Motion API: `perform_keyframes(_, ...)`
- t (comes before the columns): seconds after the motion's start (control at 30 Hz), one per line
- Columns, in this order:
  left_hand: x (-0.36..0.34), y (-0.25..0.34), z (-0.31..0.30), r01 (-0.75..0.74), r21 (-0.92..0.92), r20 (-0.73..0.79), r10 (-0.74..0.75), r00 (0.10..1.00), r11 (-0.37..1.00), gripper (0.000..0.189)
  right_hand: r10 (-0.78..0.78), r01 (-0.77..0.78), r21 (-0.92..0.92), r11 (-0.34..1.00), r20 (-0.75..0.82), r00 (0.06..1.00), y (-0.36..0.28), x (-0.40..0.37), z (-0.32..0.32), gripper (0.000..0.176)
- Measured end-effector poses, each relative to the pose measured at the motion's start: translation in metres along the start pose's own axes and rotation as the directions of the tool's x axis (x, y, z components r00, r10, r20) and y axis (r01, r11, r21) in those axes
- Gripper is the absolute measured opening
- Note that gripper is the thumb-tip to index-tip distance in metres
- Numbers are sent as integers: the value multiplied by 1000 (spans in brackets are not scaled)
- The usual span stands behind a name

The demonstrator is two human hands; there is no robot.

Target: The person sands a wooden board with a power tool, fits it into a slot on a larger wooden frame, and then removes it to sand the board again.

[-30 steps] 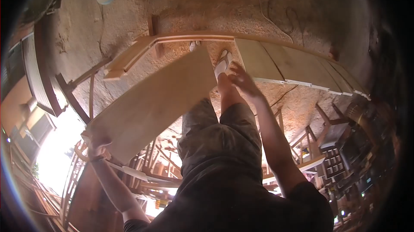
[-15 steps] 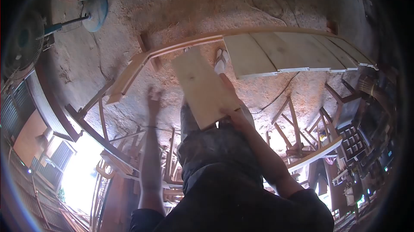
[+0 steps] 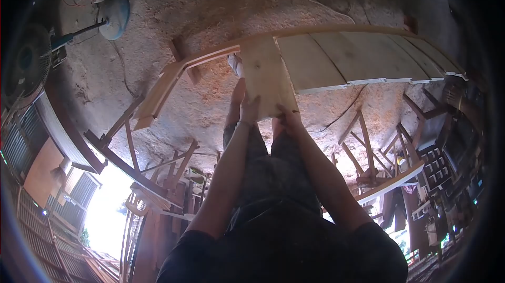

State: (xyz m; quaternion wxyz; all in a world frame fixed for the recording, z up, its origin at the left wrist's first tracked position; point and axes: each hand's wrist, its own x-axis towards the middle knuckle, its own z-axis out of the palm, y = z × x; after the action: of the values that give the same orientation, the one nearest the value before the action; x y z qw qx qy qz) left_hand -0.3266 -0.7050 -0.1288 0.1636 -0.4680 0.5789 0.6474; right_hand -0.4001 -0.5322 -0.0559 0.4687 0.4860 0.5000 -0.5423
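A pale wooden board (image 3: 265,72) is held in front of my legs, its far end at the long wooden frame rail (image 3: 210,58). My left hand (image 3: 249,109) grips its near left corner, fingers on the top face. At the near right corner my right hand (image 3: 289,117) is closed on the same board. Just to the right, a row of several similar boards (image 3: 310,64) lies side by side along the frame. A narrow gap shows between the held board and the first of them.
A fan (image 3: 26,62) stands at far left, with a round blue base (image 3: 114,17) nearby. Wooden trestle legs (image 3: 363,141) stand at right and a curved bench edge (image 3: 121,167) at left. A cable (image 3: 315,1) crosses the dusty floor.
My left hand has come from the left, free, onto the board. The board has moved right and forward, straightened, and now reaches the frame rail beside the row.
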Motion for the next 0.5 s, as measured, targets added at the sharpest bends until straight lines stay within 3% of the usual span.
perform_keyframes(0.07,-14,25,3,97,18,2,-97,995,995,58,45,-45,1,999,-22,999,7,4,-4,37)
perform_keyframes(0.27,-10,17,1,71,130,18,-74,997,989,62,74,-76,77,994,30,997,19,12,-9,44)
perform_keyframes(0.37,-1,-2,-4,-85,369,-9,95,995,926,68,83,-86,82,993,44,996,11,5,-4,45)
perform_keyframes(0.47,9,11,-11,192,322,-58,-183,981,927,72,5,-8,75,997,34,999,-12,-23,22,46)
perform_keyframes(0.5,18,7,-13,90,290,-52,-79,996,953,73,-37,33,75,997,46,998,-20,-30,31,46)
